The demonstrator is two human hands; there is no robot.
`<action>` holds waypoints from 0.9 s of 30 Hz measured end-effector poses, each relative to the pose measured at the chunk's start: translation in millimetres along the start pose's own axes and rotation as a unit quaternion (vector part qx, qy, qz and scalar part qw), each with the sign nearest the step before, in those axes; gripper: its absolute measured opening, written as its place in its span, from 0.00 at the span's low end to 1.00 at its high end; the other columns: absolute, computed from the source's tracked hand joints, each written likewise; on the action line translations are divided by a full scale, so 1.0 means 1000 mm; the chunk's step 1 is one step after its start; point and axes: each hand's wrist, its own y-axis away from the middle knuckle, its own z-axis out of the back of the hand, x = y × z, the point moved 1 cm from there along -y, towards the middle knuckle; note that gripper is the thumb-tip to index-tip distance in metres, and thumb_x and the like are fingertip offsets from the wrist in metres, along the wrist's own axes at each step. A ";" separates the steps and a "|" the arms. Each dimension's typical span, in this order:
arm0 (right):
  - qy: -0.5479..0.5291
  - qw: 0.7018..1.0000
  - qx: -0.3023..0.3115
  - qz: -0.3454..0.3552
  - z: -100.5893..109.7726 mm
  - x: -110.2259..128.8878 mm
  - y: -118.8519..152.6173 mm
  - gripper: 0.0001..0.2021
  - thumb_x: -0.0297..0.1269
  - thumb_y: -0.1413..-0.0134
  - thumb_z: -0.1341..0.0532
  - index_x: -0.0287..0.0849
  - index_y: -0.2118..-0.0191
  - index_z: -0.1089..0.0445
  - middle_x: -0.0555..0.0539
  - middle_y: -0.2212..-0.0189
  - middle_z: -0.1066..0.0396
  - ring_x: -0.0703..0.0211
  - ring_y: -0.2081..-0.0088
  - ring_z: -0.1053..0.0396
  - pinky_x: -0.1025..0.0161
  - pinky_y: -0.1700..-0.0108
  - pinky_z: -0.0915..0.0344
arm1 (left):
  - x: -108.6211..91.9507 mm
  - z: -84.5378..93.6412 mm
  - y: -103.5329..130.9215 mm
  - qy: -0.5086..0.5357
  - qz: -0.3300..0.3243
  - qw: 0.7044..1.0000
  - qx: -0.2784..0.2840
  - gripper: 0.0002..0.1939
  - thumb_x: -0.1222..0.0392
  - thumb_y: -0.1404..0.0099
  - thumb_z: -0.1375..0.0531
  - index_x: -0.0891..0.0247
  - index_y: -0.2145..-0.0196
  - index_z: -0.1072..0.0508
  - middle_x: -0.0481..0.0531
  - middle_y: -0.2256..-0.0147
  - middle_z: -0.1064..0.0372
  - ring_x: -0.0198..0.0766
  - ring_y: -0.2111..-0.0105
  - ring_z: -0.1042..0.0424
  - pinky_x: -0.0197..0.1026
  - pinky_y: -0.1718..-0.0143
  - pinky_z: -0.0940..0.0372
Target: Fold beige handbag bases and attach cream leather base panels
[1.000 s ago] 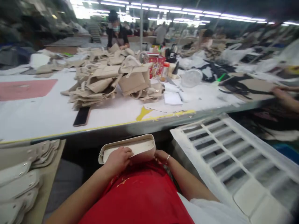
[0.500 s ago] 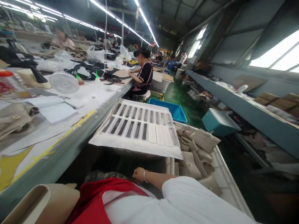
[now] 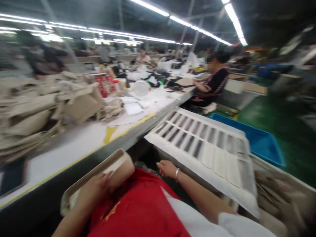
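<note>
A beige bag body (image 3: 123, 164), stiff with an open rim, lies tilted against the red apron (image 3: 140, 204) on my lap. My left hand (image 3: 97, 187) grips it, with the fingers over its near side and the open mouth. In front of the apron my right hand (image 3: 168, 168), a bracelet at its wrist, hangs with fingers curled in, and no object shows in it. The near edge of a white slatted rack (image 3: 182, 149) is just to its right. Blur hides the finer detail of both hands.
A long white worktable (image 3: 93, 135) runs along my left, with a heap of beige bags (image 3: 27, 115) and a small white fan (image 3: 140, 88). A blue bin (image 3: 266, 144) stands beyond the rack. A co-worker (image 3: 214, 79) sits at the table's far end.
The view has swung left, bringing the heap of beige bags and my left hand on the bag body into sight. My right hand remains curled in front of the apron.
</note>
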 end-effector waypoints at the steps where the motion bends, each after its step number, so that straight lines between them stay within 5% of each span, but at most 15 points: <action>1: 0.019 0.999 -0.001 0.043 0.004 0.023 -0.007 0.19 0.43 0.38 0.57 0.37 0.65 0.35 0.48 0.76 0.30 0.70 0.81 0.36 0.73 0.80 0.42 | 0.001 0.003 0.008 -0.021 0.023 0.999 -0.008 0.19 0.61 0.40 0.51 0.55 0.51 0.34 0.53 0.57 0.32 0.45 0.56 0.33 0.46 0.56 0.40; 7: 0.211 0.945 -0.046 0.246 0.011 0.162 -0.016 0.32 0.58 0.42 0.63 0.38 0.69 0.32 0.45 0.77 0.30 0.64 0.78 0.33 0.67 0.73 0.40 | 0.000 0.009 0.002 -0.043 0.071 0.996 -0.039 0.17 0.63 0.38 0.50 0.56 0.51 0.35 0.54 0.61 0.33 0.43 0.61 0.34 0.41 0.64 0.39; 11: 0.436 0.866 -0.036 0.244 -0.016 0.220 -0.021 0.25 0.56 0.49 0.49 0.36 0.72 0.28 0.38 0.72 0.28 0.51 0.66 0.30 0.62 0.67 0.38 | -0.002 0.004 0.001 -0.037 0.069 0.995 -0.054 0.16 0.66 0.39 0.50 0.58 0.53 0.34 0.55 0.62 0.33 0.44 0.63 0.34 0.42 0.66 0.39; 15: 0.496 0.844 0.030 0.204 -0.039 0.231 -0.037 0.12 0.35 0.52 0.46 0.33 0.72 0.27 0.35 0.75 0.29 0.50 0.67 0.29 0.62 0.68 0.38 | 0.005 0.005 0.008 0.001 0.067 0.996 -0.066 0.13 0.63 0.37 0.50 0.60 0.56 0.33 0.56 0.63 0.33 0.45 0.63 0.34 0.43 0.66 0.38; 17: 0.505 0.839 0.042 0.197 -0.044 0.225 -0.043 0.12 0.30 0.53 0.48 0.32 0.71 0.27 0.34 0.75 0.29 0.49 0.67 0.28 0.61 0.69 0.38 | 0.018 0.006 0.020 0.057 0.068 0.989 -0.118 0.14 0.57 0.36 0.50 0.59 0.53 0.34 0.55 0.59 0.33 0.44 0.59 0.34 0.44 0.60 0.38; 21: 0.522 0.831 0.042 0.190 -0.050 0.212 -0.056 0.14 0.30 0.52 0.50 0.37 0.69 0.27 0.35 0.69 0.27 0.45 0.63 0.29 0.57 0.66 0.37 | 0.068 0.000 0.059 0.132 0.270 0.911 -0.282 0.19 0.46 0.38 0.48 0.63 0.56 0.34 0.55 0.58 0.35 0.41 0.57 0.36 0.42 0.54 0.41; 24: 0.528 0.827 0.025 0.190 -0.053 0.209 -0.059 0.14 0.31 0.51 0.51 0.38 0.68 0.27 0.35 0.68 0.27 0.44 0.63 0.28 0.55 0.65 0.36 | 0.100 -0.009 0.079 0.166 0.382 0.881 -0.225 0.21 0.40 0.42 0.47 0.63 0.68 0.34 0.52 0.67 0.35 0.38 0.67 0.35 0.40 0.65 0.39; 27: 0.512 0.834 0.004 0.204 -0.048 0.208 -0.050 0.15 0.30 0.50 0.51 0.36 0.68 0.27 0.34 0.69 0.27 0.44 0.64 0.28 0.54 0.65 0.34 | 0.103 -0.014 0.081 0.191 0.381 0.896 -0.127 0.20 0.41 0.41 0.49 0.63 0.73 0.34 0.50 0.72 0.35 0.38 0.73 0.35 0.40 0.70 0.39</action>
